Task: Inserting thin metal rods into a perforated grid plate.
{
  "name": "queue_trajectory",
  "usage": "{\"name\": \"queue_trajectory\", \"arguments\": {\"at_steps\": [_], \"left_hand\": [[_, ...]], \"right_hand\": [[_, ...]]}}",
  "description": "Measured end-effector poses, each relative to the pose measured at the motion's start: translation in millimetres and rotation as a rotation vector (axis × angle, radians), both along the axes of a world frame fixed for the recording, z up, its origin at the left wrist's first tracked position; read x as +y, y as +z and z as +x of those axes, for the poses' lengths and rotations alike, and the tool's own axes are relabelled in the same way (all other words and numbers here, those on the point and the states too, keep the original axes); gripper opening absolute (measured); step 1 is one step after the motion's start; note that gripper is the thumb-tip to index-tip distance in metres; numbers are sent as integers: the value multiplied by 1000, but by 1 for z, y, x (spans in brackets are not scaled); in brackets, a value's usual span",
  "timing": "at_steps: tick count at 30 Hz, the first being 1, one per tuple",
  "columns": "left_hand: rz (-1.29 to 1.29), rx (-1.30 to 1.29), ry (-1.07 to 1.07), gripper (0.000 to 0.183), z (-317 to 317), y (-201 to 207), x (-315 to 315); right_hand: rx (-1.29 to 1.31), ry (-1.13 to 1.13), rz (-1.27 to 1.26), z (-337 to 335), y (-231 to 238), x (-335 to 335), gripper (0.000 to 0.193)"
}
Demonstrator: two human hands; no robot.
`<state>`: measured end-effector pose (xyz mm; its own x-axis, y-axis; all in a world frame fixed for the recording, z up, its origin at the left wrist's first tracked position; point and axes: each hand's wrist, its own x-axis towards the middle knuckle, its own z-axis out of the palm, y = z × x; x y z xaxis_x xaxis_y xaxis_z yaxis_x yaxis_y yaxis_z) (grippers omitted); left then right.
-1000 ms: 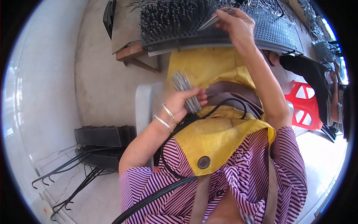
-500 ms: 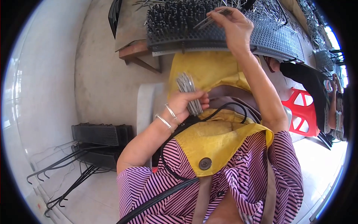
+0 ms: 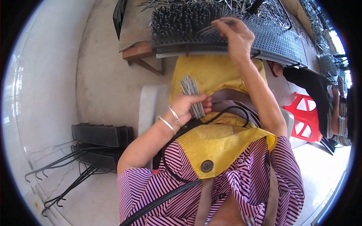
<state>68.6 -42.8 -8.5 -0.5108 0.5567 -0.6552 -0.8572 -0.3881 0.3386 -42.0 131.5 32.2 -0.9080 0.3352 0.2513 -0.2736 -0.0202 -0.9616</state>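
Since the earlier frame the right hand (image 3: 235,35) has drawn a little nearer over the tray (image 3: 264,37), and the rods (image 3: 213,28) in its grip now lie flatter, pointing left across the filled pins. The left hand (image 3: 190,107) has barely shifted; its grip stays closed round a bundle (image 3: 191,94) of grey rods held upright above the lap, over the yellow apron (image 3: 218,139).

The far end of the tray is cut off by the top edge, and the loose rods (image 3: 241,5) heaped behind it blur together, so single pieces cannot be told apart. How many rods the right fingers pinch is unclear. The worktop (image 3: 135,28) under the tray shows only at its left corner.

To the left lies open concrete floor (image 3: 102,83) up to a stack of black trays (image 3: 102,137) and bent wire hooks (image 3: 60,169) near the wall. On the right, a red stool (image 3: 305,116) and another person's dark sleeve (image 3: 309,83) crowd close.
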Motion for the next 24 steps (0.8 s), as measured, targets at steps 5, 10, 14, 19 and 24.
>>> {"name": "queue_trajectory", "arguments": {"at_steps": [5,10,14,19,24], "left_hand": [[-1,0,2,14,0,0,-1],[-10,-2,1,13,0,-4,0],[5,-20,-1,14,1,-5,0],[-3,16,-30,15,0,-4,-3],[3,20,-42,14,-3,-4,-4]], "right_hand": [[109,183,191,1,11,0,11],[57,395,480,-7,11,12,12],[31,265,687,-9,15,1,11],[67,196,952,-16,38,-21,15],[109,185,1035,-26,38,-29,13]]}}
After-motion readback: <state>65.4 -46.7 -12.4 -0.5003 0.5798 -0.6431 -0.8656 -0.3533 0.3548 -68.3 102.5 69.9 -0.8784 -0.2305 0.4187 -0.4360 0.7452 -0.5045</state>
